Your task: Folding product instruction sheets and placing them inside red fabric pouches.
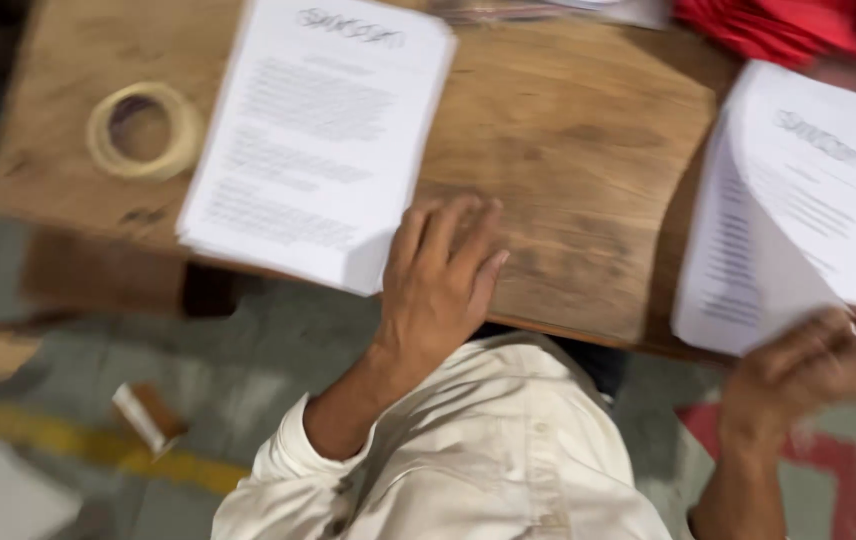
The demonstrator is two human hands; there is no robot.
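Note:
My left hand [443,275] rests flat on the wooden table [578,140], fingers slightly apart, just right of the lower corner of a stack of printed white sheets [318,140]. It holds nothing. My right hand [813,360] grips the lower edge of a top sheet [828,190] lifted and curled off a second stack of printed sheets [728,260] at the table's right side. This hand is blurred by motion. My cream sleeve covers the left forearm.
A roll of pale tape [145,130] lies on the table's left part. Red fabric [798,25] sits at the back right. Below the table is a grey floor with a yellow line [78,445], a small box [148,415] and red markings [828,460].

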